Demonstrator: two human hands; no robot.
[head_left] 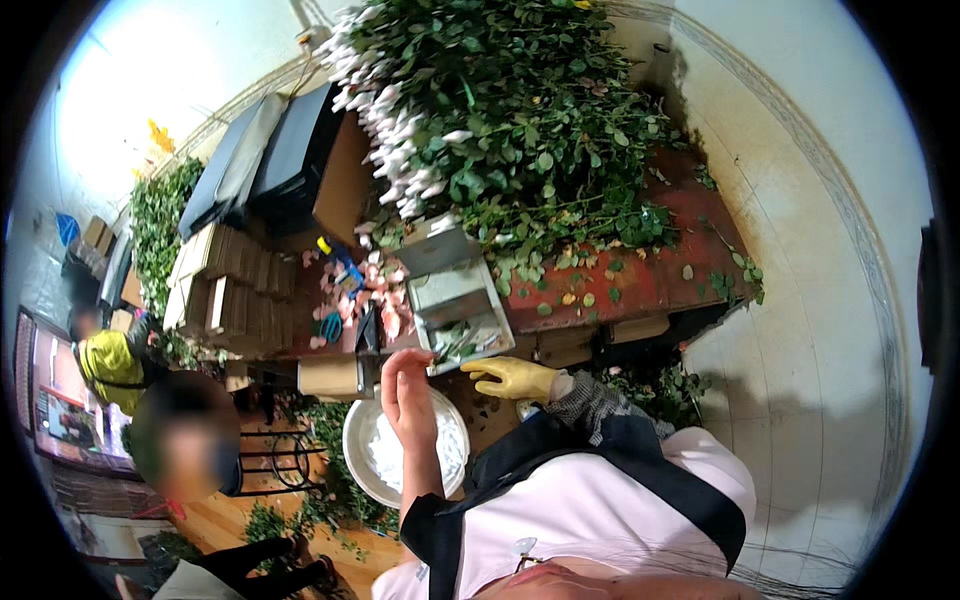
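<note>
My bare left hand (408,405) is raised over a white basin (355,450) of white pieces, beside the tray's near left corner. Its fingers are curled together; what they hold, if anything, I cannot make out. My right hand (510,378), in a yellow glove, is held out at the near edge of the metal tray (485,300), fingers extended and apart. The tray has upright plates and some leaves inside. Left of it, on the red table (700,270), lie pink petals (390,280), blue-handled scissors (330,326) and a blue-and-yellow tool (345,270).
Rose bunches with white-wrapped heads (395,150) cover the table's back. Stacked cardboard (235,270) and black boxes (280,160) stand left. A cardboard box (330,377) is at the near edge. A black metal stool (285,450), leaf piles (270,525) and other people (110,360) are lower left.
</note>
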